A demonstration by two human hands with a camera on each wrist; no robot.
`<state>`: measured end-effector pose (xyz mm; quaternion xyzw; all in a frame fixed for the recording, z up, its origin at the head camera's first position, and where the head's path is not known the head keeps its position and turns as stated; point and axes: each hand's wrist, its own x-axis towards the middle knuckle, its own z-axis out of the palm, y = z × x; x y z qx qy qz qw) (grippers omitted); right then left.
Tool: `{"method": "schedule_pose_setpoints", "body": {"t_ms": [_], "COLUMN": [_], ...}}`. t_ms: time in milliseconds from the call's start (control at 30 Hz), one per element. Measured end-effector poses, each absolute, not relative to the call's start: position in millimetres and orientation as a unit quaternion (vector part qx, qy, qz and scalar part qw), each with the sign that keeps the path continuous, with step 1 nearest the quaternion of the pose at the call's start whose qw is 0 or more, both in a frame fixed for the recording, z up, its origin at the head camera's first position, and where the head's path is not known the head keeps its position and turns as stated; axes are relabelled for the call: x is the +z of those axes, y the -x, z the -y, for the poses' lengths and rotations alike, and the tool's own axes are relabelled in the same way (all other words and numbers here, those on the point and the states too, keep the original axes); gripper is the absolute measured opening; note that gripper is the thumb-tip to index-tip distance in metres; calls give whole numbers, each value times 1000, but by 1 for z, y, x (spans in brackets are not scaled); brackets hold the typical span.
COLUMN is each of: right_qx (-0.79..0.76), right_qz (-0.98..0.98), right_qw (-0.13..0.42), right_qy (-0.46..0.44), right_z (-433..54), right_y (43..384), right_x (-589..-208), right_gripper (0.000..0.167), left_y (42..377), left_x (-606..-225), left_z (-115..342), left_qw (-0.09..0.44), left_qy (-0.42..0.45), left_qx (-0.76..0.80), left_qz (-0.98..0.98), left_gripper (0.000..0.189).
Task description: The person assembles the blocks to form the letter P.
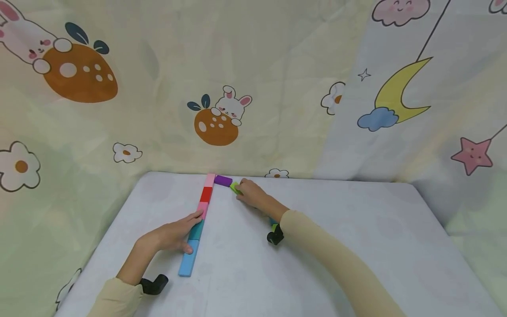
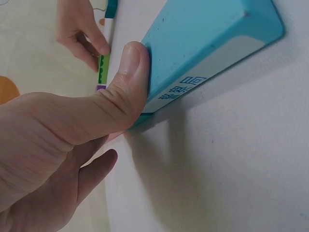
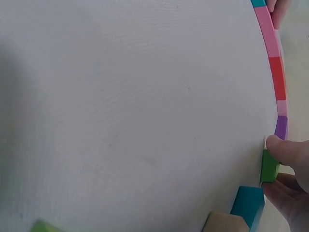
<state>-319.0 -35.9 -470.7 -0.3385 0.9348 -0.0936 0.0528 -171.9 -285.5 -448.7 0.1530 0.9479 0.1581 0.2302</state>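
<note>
A straight row of flat blocks runs across the table: light blue [image 1: 186,265], teal [image 1: 196,230], pink [image 1: 202,208], red [image 1: 206,194] and pale pink [image 1: 210,179]. From its far end a purple block [image 1: 223,181] angles off to the right. My left hand [image 1: 172,235] lies beside the row, fingertips touching the pink block and thumb against the light blue one, whose side bears printed characters. My right hand [image 1: 253,194] pinches a green block [image 3: 269,166] close to the purple block's end, between thumb and fingers.
Near my right hand stand a teal block [image 3: 249,207] and a tan-topped block [image 3: 225,223], mostly hidden by the arm in the head view. Another green piece [image 3: 44,226] shows at the lower edge. The white table [image 1: 356,246] meets a printed cloth backdrop [image 1: 277,88] behind.
</note>
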Motion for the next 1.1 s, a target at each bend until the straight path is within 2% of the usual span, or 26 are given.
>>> {"method": "schedule_pose_setpoints", "body": {"t_ms": [300,500,633,900,1100], "right_qx": [-126,-141,-131,-103,-98], "right_qz": [-935,-925,-918,-916,-932], "right_qw": [53,56,59,105,82], "right_qy": [328,347,368,373,341], "right_z": [28,-5,-31,-67,-74], "right_y": [316,305,297,290,283], "right_x": [-470,-458,-451,-457,-452], "right_gripper": [44,56,54,45,49], "left_y": [174,175,175,173,173], "left_x": [-450,-452,-451,-451,-451], "left_z": [282,281,282,284,282], "left_qw": [231,231,230,222,222], "left_qy": [-158,-164,-163,-158,-157], "left_qx": [159,161,158,155,153], "left_qz": [-947,-945,-946,-949,-950], "left_gripper": [103,103,104,105,105]}}
